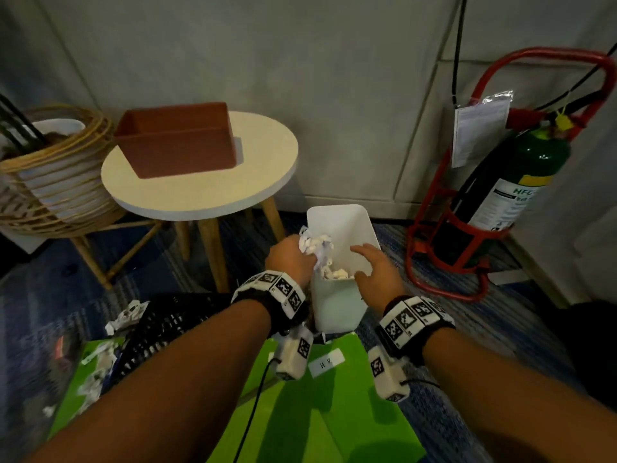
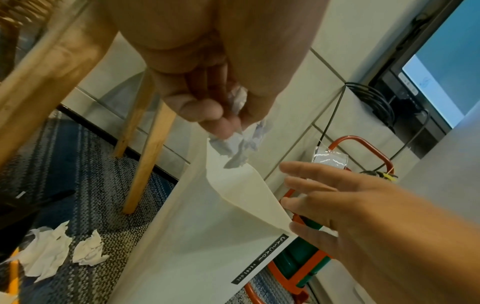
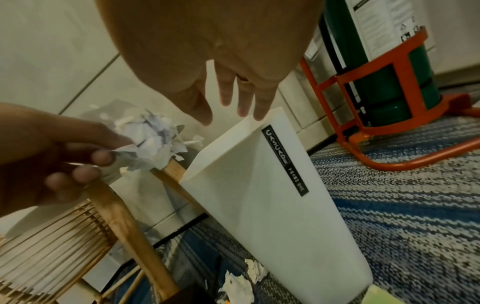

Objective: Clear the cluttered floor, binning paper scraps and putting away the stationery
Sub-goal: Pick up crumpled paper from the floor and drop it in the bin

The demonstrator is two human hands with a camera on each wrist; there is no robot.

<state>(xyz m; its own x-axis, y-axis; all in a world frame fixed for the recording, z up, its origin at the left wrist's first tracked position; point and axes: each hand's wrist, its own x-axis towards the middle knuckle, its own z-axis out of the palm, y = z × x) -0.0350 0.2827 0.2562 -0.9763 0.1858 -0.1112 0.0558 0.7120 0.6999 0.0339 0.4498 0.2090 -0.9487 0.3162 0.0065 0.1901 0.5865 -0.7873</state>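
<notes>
Blue carpet (image 1: 467,279) runs up to a grey wall, with a round table (image 1: 200,192) at 10 o'clock. A white bin (image 1: 337,305) stands in the middle. The left hand (image 1: 290,259) grasps a paper wad (image 1: 315,247) just over the bin's left rim. The right hand (image 1: 377,272) is released, fingers spread over the right rim. This is the binning step. Next, let go so the wad drops in. More scraps (image 1: 127,317) lie at 8 o'clock.
</notes>
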